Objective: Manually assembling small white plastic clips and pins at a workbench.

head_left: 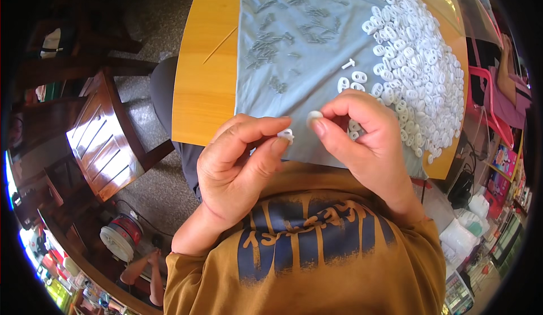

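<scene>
My left hand [233,159] pinches a small white plastic piece with a hole [287,134] between thumb and fingertips. Just to its right, my right hand [366,129] grips a white rounded plastic piece [314,116] with thumb and forefinger; its far side is hidden. The two pieces are apart, above the near edge of a grey-blue cloth [317,94]. Several small metal springs [266,46] lie scattered over the cloth. A white T-shaped pin [348,64] rests beyond my right hand, near loose white ovals with two holes [358,77].
A big heap of white two-holed plastic ovals [421,66] covers the right side of the yellow wooden table [206,89]. On the left of the tabletop lies a thin wooden stick [220,45]. A dark wooden stool [107,134] and a red chair [498,117] flank the table.
</scene>
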{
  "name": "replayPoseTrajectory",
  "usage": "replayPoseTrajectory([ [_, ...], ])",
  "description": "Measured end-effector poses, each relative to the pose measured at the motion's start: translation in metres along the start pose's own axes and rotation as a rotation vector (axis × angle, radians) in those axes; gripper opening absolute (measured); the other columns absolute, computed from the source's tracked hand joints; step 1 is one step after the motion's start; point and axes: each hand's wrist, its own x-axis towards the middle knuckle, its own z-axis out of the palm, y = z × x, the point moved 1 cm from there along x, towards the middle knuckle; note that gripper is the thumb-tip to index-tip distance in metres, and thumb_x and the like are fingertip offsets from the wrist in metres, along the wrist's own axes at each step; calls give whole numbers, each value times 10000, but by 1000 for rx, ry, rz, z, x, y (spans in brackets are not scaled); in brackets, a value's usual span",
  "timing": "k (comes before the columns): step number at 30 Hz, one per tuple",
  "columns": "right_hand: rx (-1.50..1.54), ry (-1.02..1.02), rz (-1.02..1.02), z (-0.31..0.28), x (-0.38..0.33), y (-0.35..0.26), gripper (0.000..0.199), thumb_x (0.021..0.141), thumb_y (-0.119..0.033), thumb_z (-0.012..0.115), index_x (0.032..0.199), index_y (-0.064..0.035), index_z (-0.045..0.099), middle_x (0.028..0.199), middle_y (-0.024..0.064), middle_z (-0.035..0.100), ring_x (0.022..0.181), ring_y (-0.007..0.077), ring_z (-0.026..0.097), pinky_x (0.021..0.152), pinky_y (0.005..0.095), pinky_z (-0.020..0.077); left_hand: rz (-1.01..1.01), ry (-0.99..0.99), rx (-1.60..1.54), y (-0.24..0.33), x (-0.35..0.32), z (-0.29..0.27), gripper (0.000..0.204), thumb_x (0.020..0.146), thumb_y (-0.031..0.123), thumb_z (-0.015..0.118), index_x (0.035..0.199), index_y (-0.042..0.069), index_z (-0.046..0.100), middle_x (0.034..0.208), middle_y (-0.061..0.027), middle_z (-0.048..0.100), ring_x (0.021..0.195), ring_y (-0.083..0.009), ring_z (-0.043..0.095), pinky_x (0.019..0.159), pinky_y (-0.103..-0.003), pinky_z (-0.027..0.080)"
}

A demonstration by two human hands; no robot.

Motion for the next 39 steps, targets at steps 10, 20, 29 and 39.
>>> replayPoseTrajectory([
  [10, -530, 103, -106, -1, 8, 7, 96, 752, -1, 658, 811, 3, 583, 708, 81, 549, 618, 166, 544, 540, 269, 419, -78, 9, -97, -6, -4, -3, 199, 824, -37, 595, 1023, -24, 608, 847, -38, 564, 632, -55, 528, 563, -157, 431],
  [20, 256, 88, -9, -2, -5, -5, 143, 827, 20, 588, 968, 18, 612, 870, 83, 635, 776, 128, 614, 665, 235, 483, -212, 12, -390, 1, -4, 2, 197, 855, 20, 587, 1048, -17, 569, 849, -69, 628, 642, -78, 554, 580, -179, 455],
  [29, 834, -78, 261, 1, -7, -5, 137, 853, -41, 597, 966, 36, 591, 912, 118, 637, 848, 153, 618, 718, 262, 529, -164, 3, -392, 8, -7, 9, 171, 851, 0, 584, 1019, -7, 559, 869, -58, 620, 668, -52, 542, 580, -171, 457],
  [39, 879, -82, 305, 7, -9, -1, 148, 848, -88, 623, 942, 22, 595, 856, 47, 619, 760, 84, 556, 699, 204, 467, -148, 16, -324, 6, -7, 13, 166, 843, -28, 580, 1007, -8, 557, 854, -33, 607, 654, -31, 531, 563, -153, 448],
])
